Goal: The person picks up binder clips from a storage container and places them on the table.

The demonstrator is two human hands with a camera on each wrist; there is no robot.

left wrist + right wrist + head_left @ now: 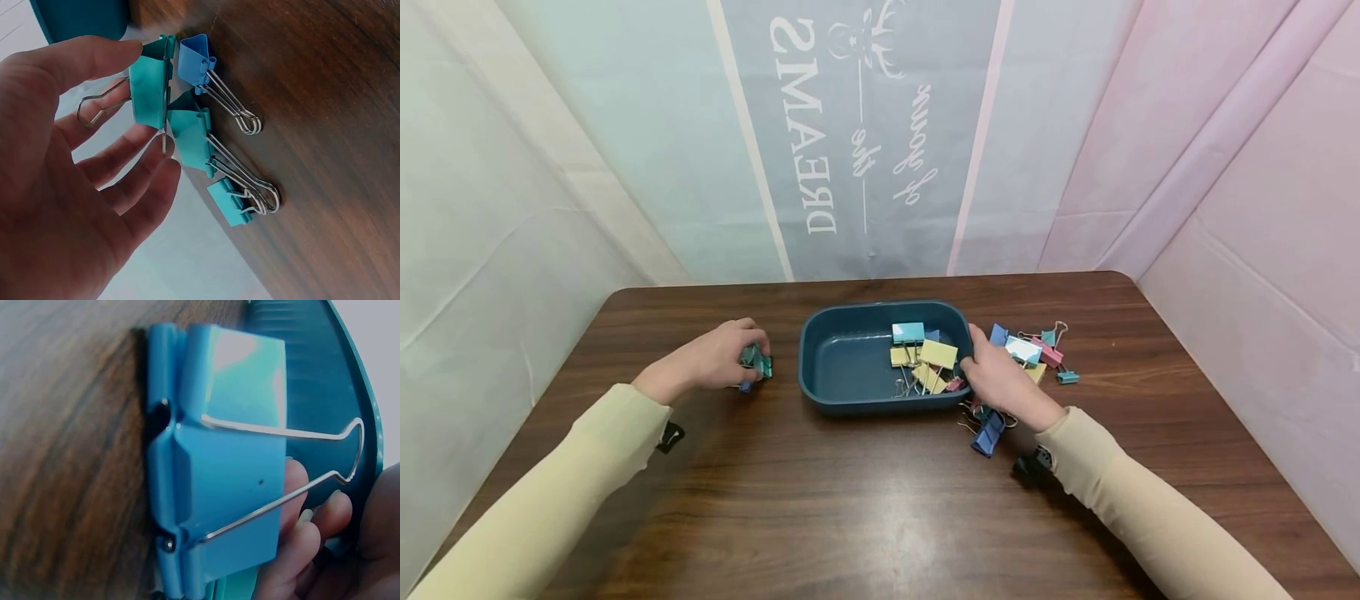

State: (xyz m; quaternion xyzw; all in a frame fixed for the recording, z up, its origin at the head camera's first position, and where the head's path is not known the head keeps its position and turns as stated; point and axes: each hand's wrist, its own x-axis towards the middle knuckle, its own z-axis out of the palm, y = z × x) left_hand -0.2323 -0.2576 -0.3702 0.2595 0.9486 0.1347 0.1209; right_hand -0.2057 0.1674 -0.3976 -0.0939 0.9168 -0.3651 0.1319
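My left hand is at the left of the table and pinches a teal binder clip between thumb and fingers. Close against it are another teal binder clip, a blue binder clip and a small turquoise clip. A dark teal plastic bin stands in the middle, with several yellow, blue and pink clips in its right half. At the bin's right end, my right hand grips the rim. A light-blue binder clip looms large before the right fingers, on the table side.
A loose pile of binder clips lies right of the right hand. More clips, among them a dark blue one, lie below that hand near the bin's corner. Behind the wooden table hangs a printed cloth.
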